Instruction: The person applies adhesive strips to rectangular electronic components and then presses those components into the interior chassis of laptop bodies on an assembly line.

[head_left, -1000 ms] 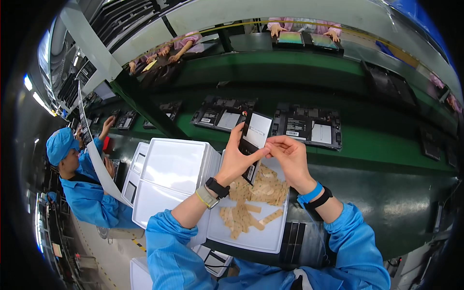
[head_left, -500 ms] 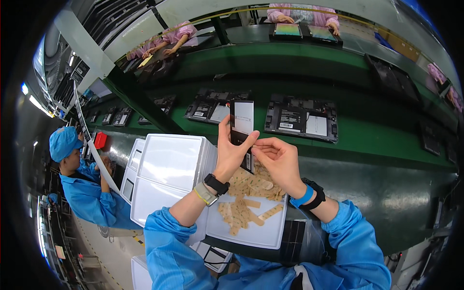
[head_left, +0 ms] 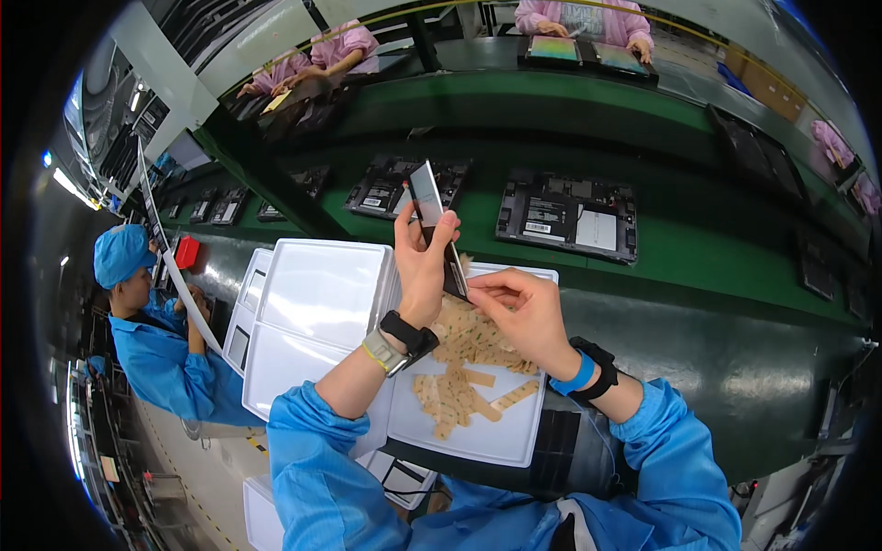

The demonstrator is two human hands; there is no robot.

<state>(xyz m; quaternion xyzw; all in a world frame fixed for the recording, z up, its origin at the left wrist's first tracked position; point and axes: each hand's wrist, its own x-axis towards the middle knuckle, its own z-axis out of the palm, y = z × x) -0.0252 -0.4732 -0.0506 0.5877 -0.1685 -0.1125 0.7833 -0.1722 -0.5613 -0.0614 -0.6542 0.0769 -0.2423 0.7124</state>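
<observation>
My left hand (head_left: 421,275) is wrapped round a long, flat battery (head_left: 426,195), silver at the top and black lower down, tilted above a white tray (head_left: 510,450). At the battery's lower corner, my right hand (head_left: 525,312) pinches with thumb and forefinger. Whether that pinch has the battery's edge or a thin strip on it, I cannot tell. Beneath both hands, a heap of tan peeled strips (head_left: 478,340) with small green marks lies in the tray. More loose strips (head_left: 446,404) spread toward its near side.
A stack of white trays (head_left: 322,285) stands left of my hands. Beyond, opened tablet-like devices (head_left: 568,220) line the green bench (head_left: 671,239). A co-worker in blue (head_left: 156,340) sits at the left. Across the bench, people in pink (head_left: 588,18) handle panels. A green post (head_left: 276,174) slants at the left.
The battery has turned from nearly upright to leaning left, its face now seen more edge-on. My left hand moved slightly left; my right hand stays pinched near the battery's lower end.
</observation>
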